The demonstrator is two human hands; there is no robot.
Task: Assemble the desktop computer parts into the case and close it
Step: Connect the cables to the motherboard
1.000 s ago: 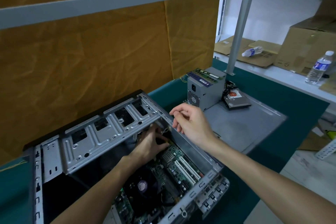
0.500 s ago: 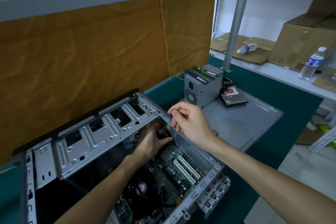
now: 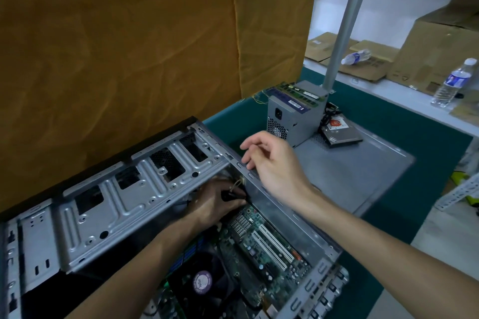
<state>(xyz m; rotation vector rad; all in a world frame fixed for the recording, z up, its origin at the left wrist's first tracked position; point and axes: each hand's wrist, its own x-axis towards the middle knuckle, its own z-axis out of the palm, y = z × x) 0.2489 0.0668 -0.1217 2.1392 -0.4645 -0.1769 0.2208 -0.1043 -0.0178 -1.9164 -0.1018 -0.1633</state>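
The open grey computer case (image 3: pixel 124 204) lies on its side on the green table. Its motherboard (image 3: pixel 261 243) and black CPU fan (image 3: pixel 202 282) sit inside. My left hand (image 3: pixel 212 204) reaches deep into the case under the drive cage and grips a black cable connector (image 3: pixel 233 195) beside a small beige wire loop. My right hand (image 3: pixel 274 166) hovers over the case's far rim, its fingers loosely curled and holding nothing. A grey power supply (image 3: pixel 293 116) with RAM sticks (image 3: pixel 300 92) on top stands behind, next to a hard drive (image 3: pixel 340 133) on the case's side panel (image 3: pixel 363 171).
A brown cloth (image 3: pixel 129 46) hangs behind the table. A grey shelf post (image 3: pixel 344 23) rises by the power supply. On the white shelf to the right are cardboard boxes (image 3: pixel 438 54), one standing water bottle (image 3: pixel 453 83) and one lying bottle (image 3: pixel 356 57).
My right hand has lifted slightly off the case rim and its fingers have spread a little. My left hand stays inside the case on the connector. The view has shifted slightly.
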